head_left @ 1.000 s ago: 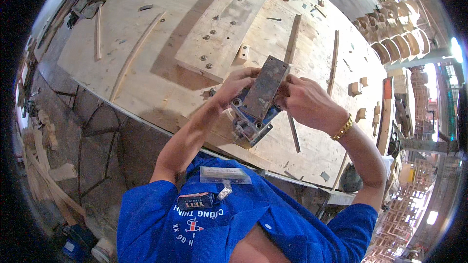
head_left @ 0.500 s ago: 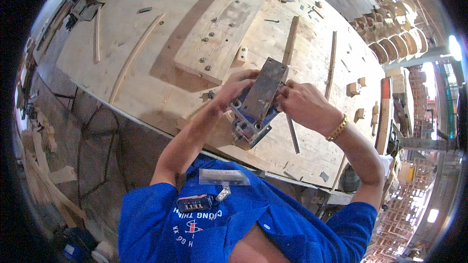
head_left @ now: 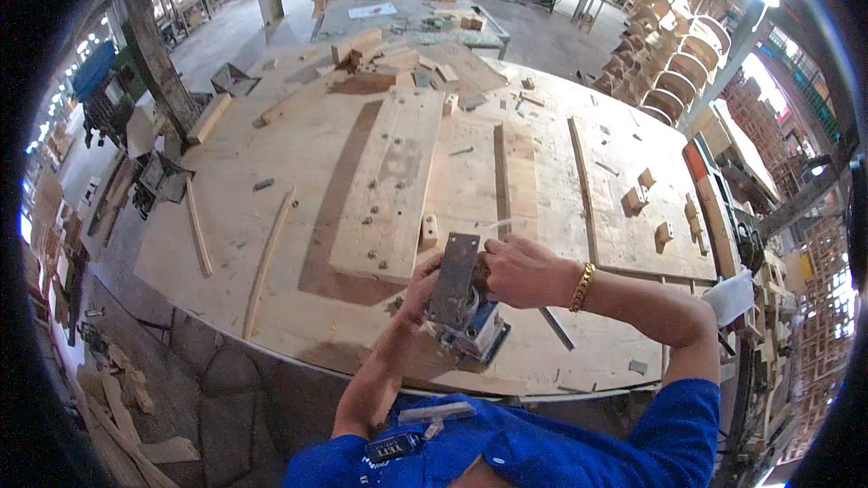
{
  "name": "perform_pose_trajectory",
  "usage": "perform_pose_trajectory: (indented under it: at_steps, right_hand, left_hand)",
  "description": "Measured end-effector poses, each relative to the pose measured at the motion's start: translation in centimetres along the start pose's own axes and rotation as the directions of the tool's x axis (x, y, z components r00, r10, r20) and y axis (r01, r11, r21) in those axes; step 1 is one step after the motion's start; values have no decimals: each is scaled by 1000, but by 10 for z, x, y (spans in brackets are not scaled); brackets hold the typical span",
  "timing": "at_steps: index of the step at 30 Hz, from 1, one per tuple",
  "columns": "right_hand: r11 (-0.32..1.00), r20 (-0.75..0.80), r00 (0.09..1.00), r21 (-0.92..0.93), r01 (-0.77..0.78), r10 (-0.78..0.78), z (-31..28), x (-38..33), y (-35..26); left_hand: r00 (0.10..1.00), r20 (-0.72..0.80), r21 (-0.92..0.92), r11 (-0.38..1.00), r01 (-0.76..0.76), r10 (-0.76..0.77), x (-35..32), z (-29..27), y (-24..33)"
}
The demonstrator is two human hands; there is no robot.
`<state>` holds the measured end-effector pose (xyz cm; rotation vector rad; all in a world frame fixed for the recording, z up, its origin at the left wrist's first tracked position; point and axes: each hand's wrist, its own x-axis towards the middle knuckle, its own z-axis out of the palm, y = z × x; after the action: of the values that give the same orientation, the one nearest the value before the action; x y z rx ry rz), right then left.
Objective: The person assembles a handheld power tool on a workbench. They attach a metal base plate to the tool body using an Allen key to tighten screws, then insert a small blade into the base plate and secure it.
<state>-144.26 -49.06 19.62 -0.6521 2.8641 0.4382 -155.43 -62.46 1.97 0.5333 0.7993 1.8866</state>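
A blue metal device (head_left: 484, 330) with a flat, dark steel plate (head_left: 455, 273) on top is at the near edge of the wooden table. What kind of device it is I cannot make out. My left hand (head_left: 421, 291) grips it from the left, fingers partly hidden behind the plate. On the other side, my right hand (head_left: 523, 273), a gold band on its wrist, is closed with bent fingers against the plate's right edge. Whatever lies in those fingers is hidden. A dark narrow bar (head_left: 557, 329) rests on the table just right of the device.
Beyond my hands lies a thick wooden board (head_left: 387, 190) with several bolts in it. Wooden strips (head_left: 269, 262) are at the left, and a thin panel (head_left: 646, 217) with small wood blocks (head_left: 636, 197) is at the right. Offcuts (head_left: 389, 63) are heaped at the far end.
The view has tilted up, showing more of the table and workshop. The steel plate has turned from leaning right to nearly straight ahead. Both hands stay at the device.
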Motion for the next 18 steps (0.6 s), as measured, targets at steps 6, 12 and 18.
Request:
perform_pose_trajectory:
  at_steps: [6, 12, 18]
  right_hand:
    - [999, 35, 999, -4, 40, -40, 0, 1, 1]
    - [998, -4, 999, -39, 49, -49, -5, 1, -1]
    - [996, 33, 999, -79, 46, -43, -1, -1, -4]
  left_hand:
    - [1000, -4, -28, 999, 29, -29, -1, 10, 8]
    - [1000, -9, -55, 998, 3, -3, -3, 1, 3]
    - [996, -65, 221, 975, -39, 55, -4, 1, -4]
